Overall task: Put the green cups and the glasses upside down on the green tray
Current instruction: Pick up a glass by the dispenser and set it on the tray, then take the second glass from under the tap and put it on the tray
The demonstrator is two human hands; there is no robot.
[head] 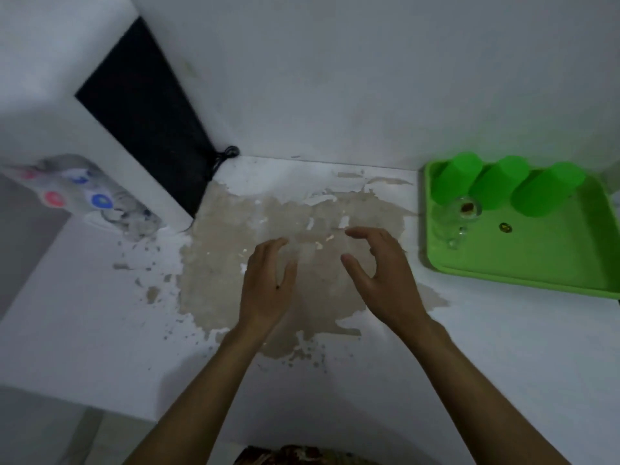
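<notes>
A green tray (523, 273) lies at the right edge of the white table. Three green cups stand upside down along its far side: left (456, 177), middle (496, 184) and right (543, 193). A clear glass (458, 223) stands upside down in front of the left cup. My left hand (268, 286) and my right hand (382, 273) hover over the middle of the table, left of the tray. Their palms face each other and the fingers are curled and apart. I see no object between them, only a faint blur.
The table's white surface (486, 364) has peeled away to a large beige patch (235, 263) under my hands. A crumpled plastic bag (87, 196) with red and blue dots lies at the far left. A black panel (144, 119) leans in the back corner.
</notes>
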